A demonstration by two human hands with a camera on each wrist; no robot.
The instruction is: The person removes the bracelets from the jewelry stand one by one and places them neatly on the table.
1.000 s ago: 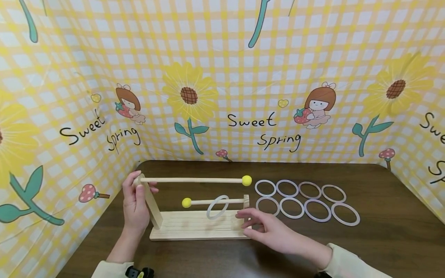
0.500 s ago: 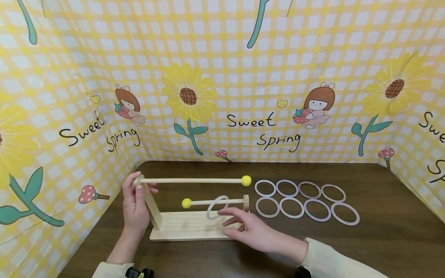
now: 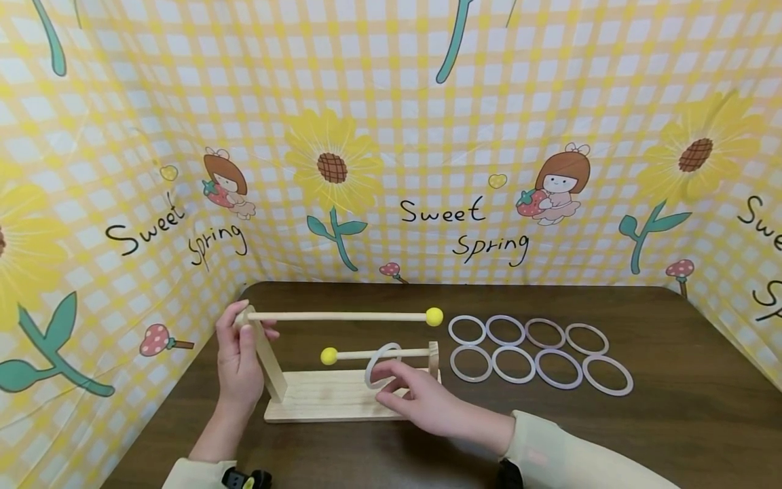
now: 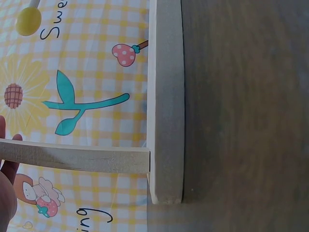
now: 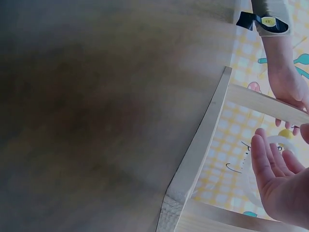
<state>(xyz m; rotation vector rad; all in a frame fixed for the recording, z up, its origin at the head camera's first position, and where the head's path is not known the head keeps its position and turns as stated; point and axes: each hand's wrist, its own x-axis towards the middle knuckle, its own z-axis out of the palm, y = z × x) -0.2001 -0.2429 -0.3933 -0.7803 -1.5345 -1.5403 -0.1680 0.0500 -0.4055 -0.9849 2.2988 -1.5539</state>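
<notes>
A wooden stand (image 3: pixel 324 401) has a flat base and two uprights, each with a sideways rod tipped by a yellow ball. My left hand (image 3: pixel 238 367) grips the top of the tall left upright (image 3: pixel 269 356), thumb on the near side and fingers behind. A pale translucent ring (image 3: pixel 370 373) hangs around the lower rod (image 3: pixel 354 355). Beside that ring is my right hand (image 3: pixel 427 404), with fingers and thumb spread and gently bent. The right wrist view shows the fingers (image 5: pixel 260 159) near the ring without a pinch; contact is unclear.
Several pale white and purplish rings (image 3: pixel 512 365) lie flat in two rows on the dark table (image 3: pixel 672 435), right of the stand. The upper rod (image 3: pixel 342 317) extends rightward above the lower one. A yellow checked cloth (image 3: pixel 391 136) surrounds the table's back and sides.
My right hand has moved left from the short right upright to the hanging ring. The left hand keeps its grip on the tall upright, and the ring stays at about the same spot.
</notes>
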